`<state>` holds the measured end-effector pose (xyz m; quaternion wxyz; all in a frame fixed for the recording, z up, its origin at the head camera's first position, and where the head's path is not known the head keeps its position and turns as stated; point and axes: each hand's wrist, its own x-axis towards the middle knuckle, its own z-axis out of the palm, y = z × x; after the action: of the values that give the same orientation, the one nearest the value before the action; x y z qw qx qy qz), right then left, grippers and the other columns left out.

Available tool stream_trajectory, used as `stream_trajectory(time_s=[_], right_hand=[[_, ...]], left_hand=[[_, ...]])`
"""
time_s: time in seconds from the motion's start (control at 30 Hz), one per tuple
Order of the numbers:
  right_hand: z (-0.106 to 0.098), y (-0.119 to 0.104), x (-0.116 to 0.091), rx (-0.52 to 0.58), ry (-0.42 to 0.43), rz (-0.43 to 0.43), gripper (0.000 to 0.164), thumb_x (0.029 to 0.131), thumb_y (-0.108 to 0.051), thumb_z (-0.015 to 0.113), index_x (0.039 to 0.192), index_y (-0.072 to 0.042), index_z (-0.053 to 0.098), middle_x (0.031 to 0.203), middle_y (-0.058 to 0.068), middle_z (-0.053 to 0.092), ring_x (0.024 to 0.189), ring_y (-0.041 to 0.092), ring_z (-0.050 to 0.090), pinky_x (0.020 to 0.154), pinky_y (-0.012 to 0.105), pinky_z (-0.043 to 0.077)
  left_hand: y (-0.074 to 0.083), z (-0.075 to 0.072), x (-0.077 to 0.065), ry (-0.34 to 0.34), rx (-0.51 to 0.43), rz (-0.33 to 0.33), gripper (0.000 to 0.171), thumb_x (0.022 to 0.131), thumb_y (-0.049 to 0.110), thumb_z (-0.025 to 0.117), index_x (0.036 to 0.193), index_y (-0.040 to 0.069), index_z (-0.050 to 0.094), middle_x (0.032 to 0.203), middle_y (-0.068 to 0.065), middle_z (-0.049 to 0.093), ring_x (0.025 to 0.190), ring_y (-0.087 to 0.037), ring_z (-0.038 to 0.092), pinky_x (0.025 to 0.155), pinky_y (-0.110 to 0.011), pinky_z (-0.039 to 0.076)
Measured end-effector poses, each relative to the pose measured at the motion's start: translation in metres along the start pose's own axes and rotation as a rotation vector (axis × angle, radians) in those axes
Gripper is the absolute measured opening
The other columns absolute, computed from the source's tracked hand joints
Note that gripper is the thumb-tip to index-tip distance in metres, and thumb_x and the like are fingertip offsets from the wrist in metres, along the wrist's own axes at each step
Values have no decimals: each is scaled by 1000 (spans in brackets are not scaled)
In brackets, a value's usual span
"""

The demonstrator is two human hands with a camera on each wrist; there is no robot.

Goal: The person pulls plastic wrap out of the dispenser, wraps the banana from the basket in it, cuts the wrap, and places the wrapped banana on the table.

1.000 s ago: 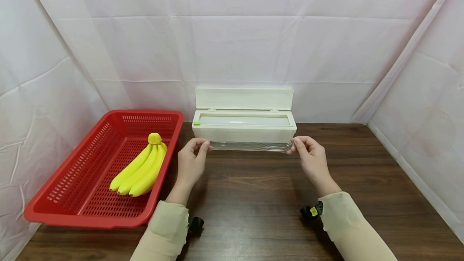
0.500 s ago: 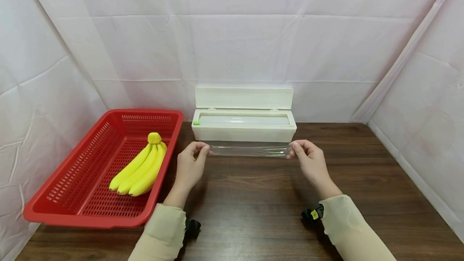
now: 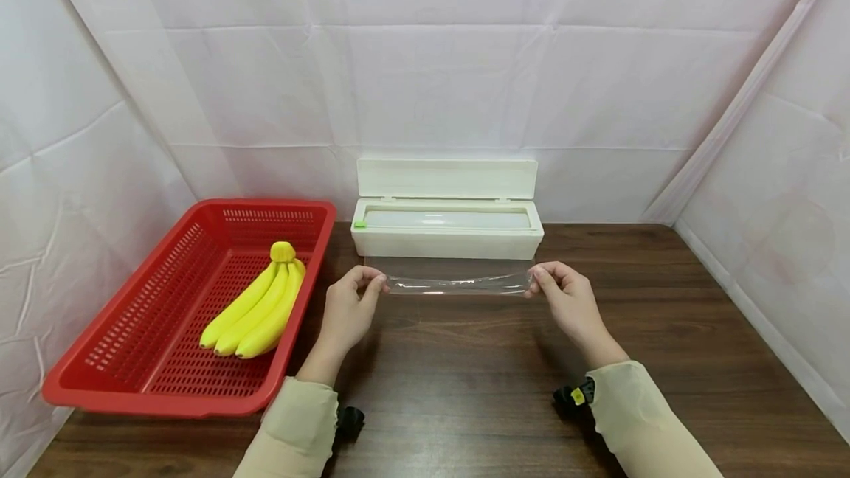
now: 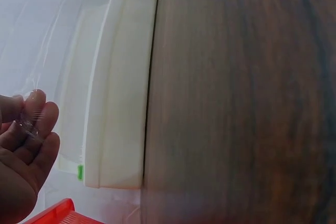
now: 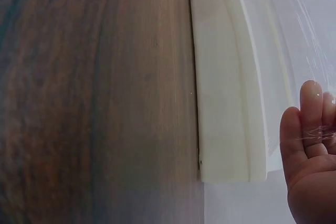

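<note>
A sheet of clear plastic wrap [image 3: 458, 285] stretches between both hands in front of a long white wrap dispenser box [image 3: 448, 245]. My left hand [image 3: 348, 305] pinches its left corner between thumb and fingers; my right hand [image 3: 567, 297] pinches the right corner. The film's front edge is gathered into shiny creases, and behind it the sheet runs back toward the box. The dispenser's lid [image 3: 447, 180] stands raised, and a small green slider [image 3: 360, 225] sits at the left end of its top. In the left wrist view, crumpled film [image 4: 29, 124] shows at the fingers.
At the left stands a red perforated basket [image 3: 166, 406] with a bunch of yellow bananas [image 3: 262, 308] lying in it. White cloth walls [image 3: 438, 87] close off the back and sides of the dark wooden table [image 3: 458, 389].
Both hands have moved toward the person, drawing the plastic wrap farther out from the dispenser, so a wider strip of film shows. Box, basket and bananas stay put.
</note>
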<state>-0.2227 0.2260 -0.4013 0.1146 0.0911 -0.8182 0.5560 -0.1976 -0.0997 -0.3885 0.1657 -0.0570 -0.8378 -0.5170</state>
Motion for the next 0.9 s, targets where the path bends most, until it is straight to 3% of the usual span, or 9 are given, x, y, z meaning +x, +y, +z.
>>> stream_trajectory(time_s=[0.47, 0.9], right_hand=[[1, 3, -3, -28, -33, 69, 35, 99, -27, 49, 103, 6, 60, 73, -6, 59, 71, 2, 64, 75, 21, 53], [3, 5, -7, -28, -45, 89, 32, 98, -24, 50, 102, 7, 60, 72, -5, 59, 70, 2, 64, 75, 17, 51]], left_hand=[[-4, 1, -3, -45, 47, -14, 6, 91, 13, 62, 89, 8, 64, 79, -5, 69, 71, -15, 55, 63, -24, 44], [-6, 0, -3, -88, 112, -9, 5, 89, 11, 64, 85, 8, 64, 75, -6, 69, 65, -12, 52, 57, -23, 41]])
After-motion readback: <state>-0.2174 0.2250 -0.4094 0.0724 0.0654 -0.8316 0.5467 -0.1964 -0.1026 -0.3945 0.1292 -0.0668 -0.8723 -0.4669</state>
